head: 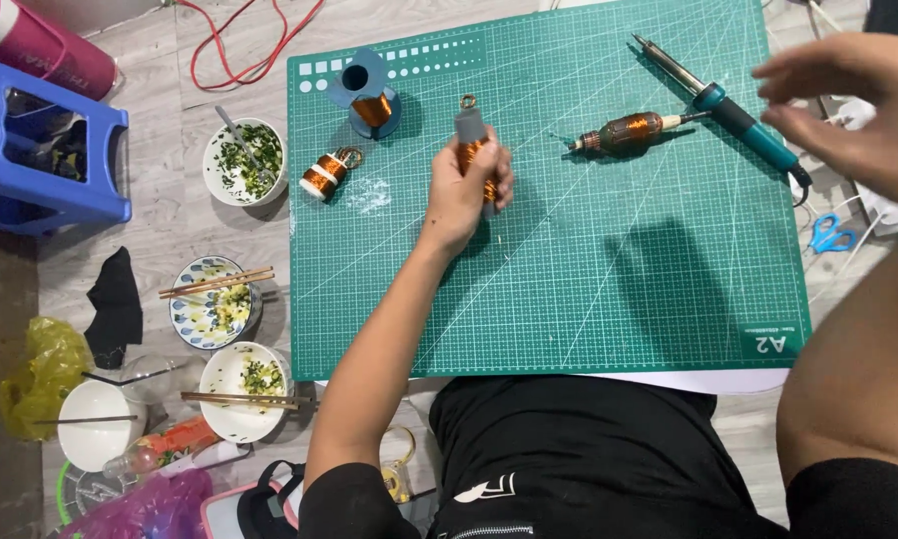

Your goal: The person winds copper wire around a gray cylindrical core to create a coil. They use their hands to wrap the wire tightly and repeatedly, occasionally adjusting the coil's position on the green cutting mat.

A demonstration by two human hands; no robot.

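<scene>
My left hand [461, 190] grips a copper wire coil with a grey end cap [470, 128] over the green cutting mat [569, 260]. My right hand [853, 110] hovers raised at the right edge, fingers apart and holding nothing, near the teal soldering iron [733, 105]. A copper-wound motor armature [627, 133] lies on the mat beside the iron. A blue spool with copper wire [369, 95] stands at the mat's upper left, and a small copper coil [322, 175] lies just off the mat's left edge.
Bowls with food remains and chopsticks [215, 299] sit on the floor to the left, beside a blue plastic stool [40, 150]. Red cable [239, 55] loops at the top. Blue scissors [830, 238] lie right of the mat. Plastic bags [30, 374] crowd the lower left.
</scene>
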